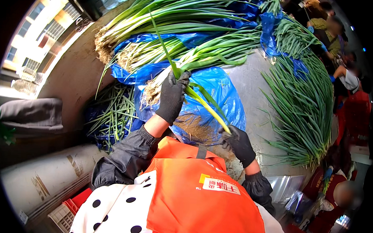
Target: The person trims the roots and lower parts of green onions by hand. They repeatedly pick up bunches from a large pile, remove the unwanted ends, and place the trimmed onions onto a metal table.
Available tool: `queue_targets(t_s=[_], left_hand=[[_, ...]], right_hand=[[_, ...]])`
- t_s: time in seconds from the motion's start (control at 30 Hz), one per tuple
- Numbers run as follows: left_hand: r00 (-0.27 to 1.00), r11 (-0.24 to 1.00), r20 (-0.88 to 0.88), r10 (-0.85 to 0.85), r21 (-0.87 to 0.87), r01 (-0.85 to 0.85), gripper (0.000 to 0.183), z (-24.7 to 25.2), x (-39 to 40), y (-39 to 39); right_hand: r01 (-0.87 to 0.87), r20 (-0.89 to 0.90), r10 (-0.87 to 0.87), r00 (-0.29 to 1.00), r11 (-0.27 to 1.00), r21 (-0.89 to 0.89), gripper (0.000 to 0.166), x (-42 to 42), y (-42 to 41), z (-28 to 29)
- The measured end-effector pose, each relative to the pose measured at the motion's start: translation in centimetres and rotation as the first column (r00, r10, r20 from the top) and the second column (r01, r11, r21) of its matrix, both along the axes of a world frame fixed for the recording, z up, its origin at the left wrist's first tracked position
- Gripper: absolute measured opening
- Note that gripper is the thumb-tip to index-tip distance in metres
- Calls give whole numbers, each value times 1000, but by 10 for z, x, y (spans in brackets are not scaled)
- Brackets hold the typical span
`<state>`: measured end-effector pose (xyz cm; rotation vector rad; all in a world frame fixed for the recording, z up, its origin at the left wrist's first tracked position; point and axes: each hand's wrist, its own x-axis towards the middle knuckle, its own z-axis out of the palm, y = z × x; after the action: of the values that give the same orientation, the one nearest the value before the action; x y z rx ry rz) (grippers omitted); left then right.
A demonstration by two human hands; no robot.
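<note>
A single green onion slants across in front of my chest. My left hand, in a black knit glove, is closed around its green part. From that fist one long leaf points up and away, while another leaf bends down beside the stalk. The pale lower end meets the fingers of my right hand, also gloved in black, which grips it there. Beneath my hands lies a blue plastic sheet with brown root scraps on it. Just beyond my left hand are rooty, untrimmed green onions.
A large bundle of untrimmed green onions covers the table's far side. Cleaner green onions are piled at right on the metal tabletop. Loose leaf trimmings fill a blue bag at left. Several people work beyond the right edge.
</note>
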<state>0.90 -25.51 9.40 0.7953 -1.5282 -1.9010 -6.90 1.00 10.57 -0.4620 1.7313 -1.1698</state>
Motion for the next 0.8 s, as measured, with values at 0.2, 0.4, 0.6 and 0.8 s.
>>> queue_targets(t_s=[0.2,0.4,0.6,0.8], left_hand=[[858,789,151,-491,-341,511,26,-41,38,72],[687,566,399,-608,-388,727,33,-7,40,94],[506,487,638,-580,-227,844,25,-1,98,23],[863,896,480,157,-437,80,19,10,219,-102]], right_hand=[[549,146,-536,831,750,-369,30,-30,-1,-38],[746,853,-114,510,553,-372,25,-76,-16,-92],[325,493,259,830,493,-807,40,-149,-15,-101],[382,585,293,756,529,-758,40,-160,-42,-53]])
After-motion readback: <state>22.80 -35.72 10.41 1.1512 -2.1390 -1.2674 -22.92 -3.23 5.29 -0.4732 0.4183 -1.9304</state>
